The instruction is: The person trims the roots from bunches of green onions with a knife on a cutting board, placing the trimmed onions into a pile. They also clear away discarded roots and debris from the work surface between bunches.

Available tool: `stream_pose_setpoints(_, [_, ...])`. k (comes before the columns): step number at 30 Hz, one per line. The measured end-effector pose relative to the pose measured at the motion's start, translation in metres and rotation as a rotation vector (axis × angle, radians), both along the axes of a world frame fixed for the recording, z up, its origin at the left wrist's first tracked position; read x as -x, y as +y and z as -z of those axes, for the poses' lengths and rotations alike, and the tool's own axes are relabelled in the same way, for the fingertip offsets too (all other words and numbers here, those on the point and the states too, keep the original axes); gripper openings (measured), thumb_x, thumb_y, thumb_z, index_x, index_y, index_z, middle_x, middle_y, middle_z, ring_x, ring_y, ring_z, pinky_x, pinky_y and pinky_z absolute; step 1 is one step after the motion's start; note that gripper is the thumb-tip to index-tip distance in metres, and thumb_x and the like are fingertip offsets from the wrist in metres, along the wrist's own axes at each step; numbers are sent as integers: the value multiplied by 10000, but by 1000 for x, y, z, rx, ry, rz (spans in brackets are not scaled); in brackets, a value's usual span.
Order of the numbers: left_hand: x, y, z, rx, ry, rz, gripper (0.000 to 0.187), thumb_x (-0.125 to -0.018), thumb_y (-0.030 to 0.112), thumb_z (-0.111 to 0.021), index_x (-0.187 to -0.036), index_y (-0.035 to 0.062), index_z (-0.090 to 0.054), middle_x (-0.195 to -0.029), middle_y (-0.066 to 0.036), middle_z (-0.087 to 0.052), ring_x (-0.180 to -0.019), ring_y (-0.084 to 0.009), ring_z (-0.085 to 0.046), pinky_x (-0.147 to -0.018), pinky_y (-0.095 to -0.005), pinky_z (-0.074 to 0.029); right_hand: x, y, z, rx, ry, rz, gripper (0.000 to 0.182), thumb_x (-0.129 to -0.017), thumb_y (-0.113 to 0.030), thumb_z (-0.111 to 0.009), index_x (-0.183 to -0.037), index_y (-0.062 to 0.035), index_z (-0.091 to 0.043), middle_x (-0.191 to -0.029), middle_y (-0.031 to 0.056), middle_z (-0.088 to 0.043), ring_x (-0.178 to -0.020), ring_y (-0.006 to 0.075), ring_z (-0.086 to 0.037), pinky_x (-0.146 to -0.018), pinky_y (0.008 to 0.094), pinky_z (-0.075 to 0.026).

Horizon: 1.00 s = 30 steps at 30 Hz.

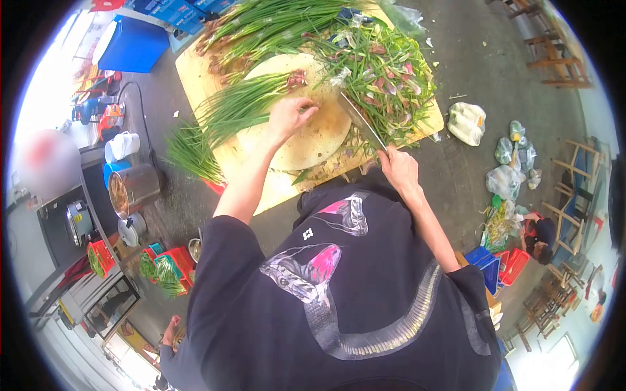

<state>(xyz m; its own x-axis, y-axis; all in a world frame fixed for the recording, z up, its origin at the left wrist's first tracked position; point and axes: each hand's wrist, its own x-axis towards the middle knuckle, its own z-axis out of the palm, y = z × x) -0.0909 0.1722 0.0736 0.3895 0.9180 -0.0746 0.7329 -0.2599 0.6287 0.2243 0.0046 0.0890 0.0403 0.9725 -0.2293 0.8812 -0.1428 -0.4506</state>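
Observation:
My right hand [398, 166] is closed around the handle of a knife [363, 122], whose blade points up and left over the edge of a round chopping board [326, 133]. Above the board is my left hand [295, 117], fingers loosely curved, with a gap at the thumb and nothing visible in them. Just beyond it lies a bunch of green onions [251, 98], reddish root ends to the right and green tops to the left. A heap of trimmed onion leaves and scraps [385, 78] is piled right of the board.
More green onions [274, 26] cover the far side of the wooden table [192, 68]. On the floor at left are a blue bin [134, 44] and a large metal pot [135, 189]. Plastic bags [505, 181] and a white sack [467, 124] lie at right. Another person's hand [171, 330] shows lower left.

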Motion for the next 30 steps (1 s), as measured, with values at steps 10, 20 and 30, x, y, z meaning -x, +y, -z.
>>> stream_pose_setpoints(10, [32, 21, 14, -360, 80, 10, 500, -915, 174, -756, -1392, 79, -644, -1346, -153, -682, -1244, -371, -638, -1064, -476, -511, 4, -5, 7, -25, -28, 18, 337, -1015, -337, -665, -884, -29, -706, -792, 238, -729, -769, 456, -725, -698, 548, -571])
stream_pose_setpoints(20, [79, 0, 9, -249, 579, -152, 1047, -813, 292, -858, -1672, 85, -297, -1692, -250, -325, -1501, -394, -415, -1163, -575, -378, 13, -10, 7, -14, -77, 40, 346, -1034, -346, -642, -899, -34, -706, -787, 251, -726, -772, 462, -728, -697, 554, -570])
stream_pose_setpoints(30, [113, 31, 33, -269, 499, -141, 1234, -746, 484, -914, -1689, 73, -232, -1715, -254, -269, -1570, -427, -310, -1256, -657, -253, 28, -10, 4, -11, -132, 64, 372, -1050, -367, -615, -923, -33, -717, -771, 253, -723, -756, 476, -723, -698, 571, -571])
